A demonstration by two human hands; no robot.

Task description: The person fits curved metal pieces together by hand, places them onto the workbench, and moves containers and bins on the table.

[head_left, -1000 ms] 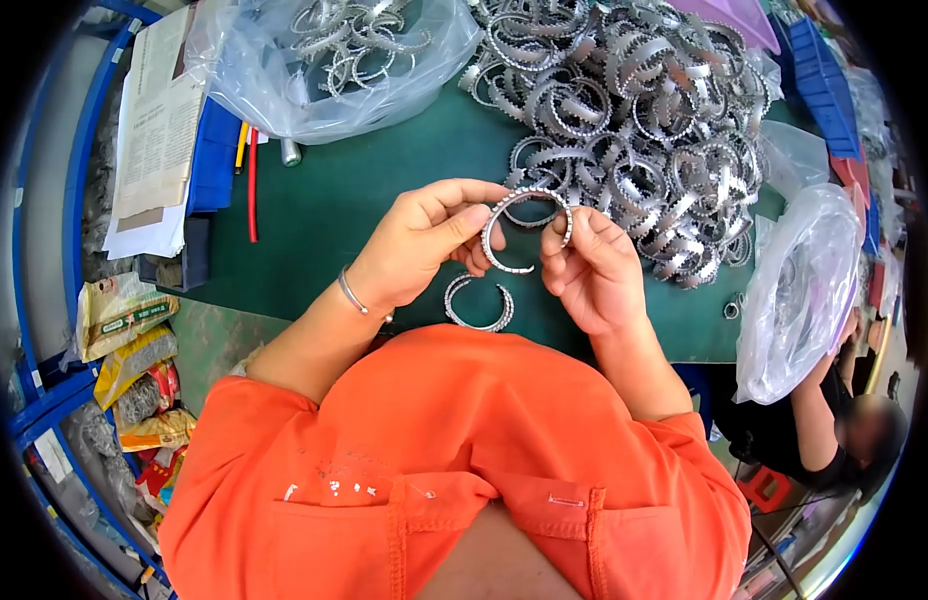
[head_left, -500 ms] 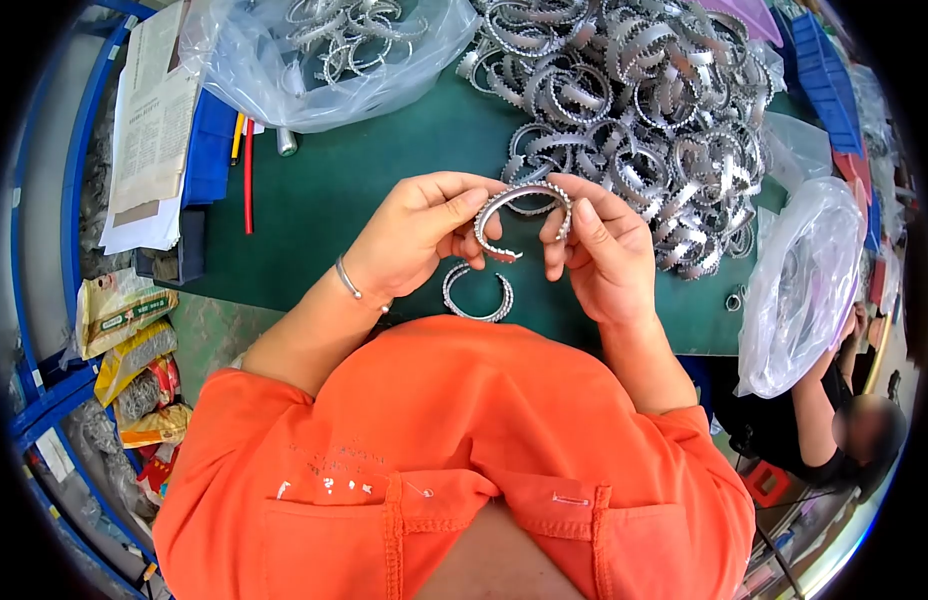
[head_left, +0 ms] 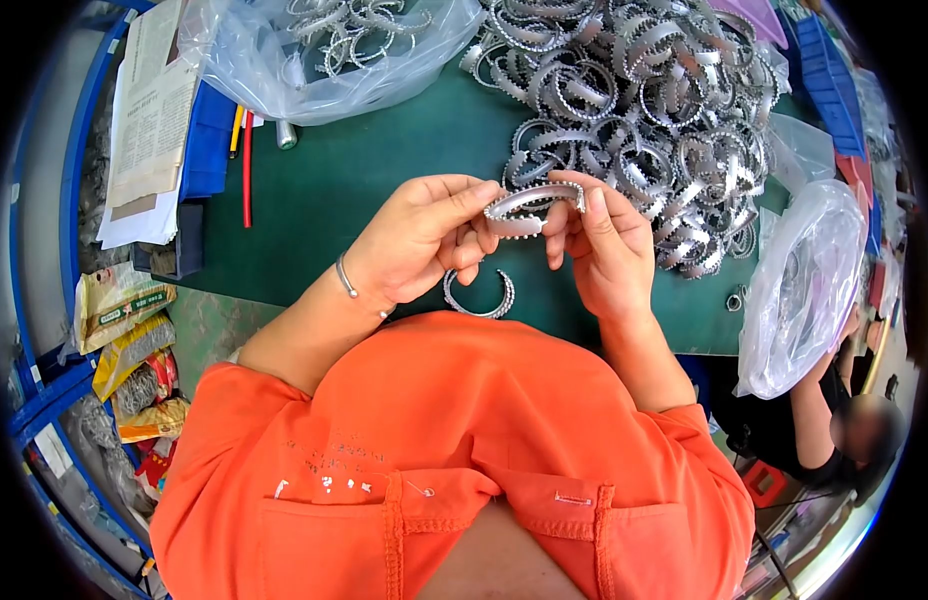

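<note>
Toothed metal band [head_left: 517, 227], held above desk [head_left: 364, 185].
My left grip [head_left: 434, 232] and right grip [head_left: 606, 240] pinch its opposite sides, fingers closed; probably light, stiff, slightly springy, so best held by the smooth flats, off the teeth.

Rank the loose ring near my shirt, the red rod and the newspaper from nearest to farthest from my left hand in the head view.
1. Loose ring: lower right of your left hand.
2. Red rod: off to its left.
3. Newspaper: farther left.
</note>
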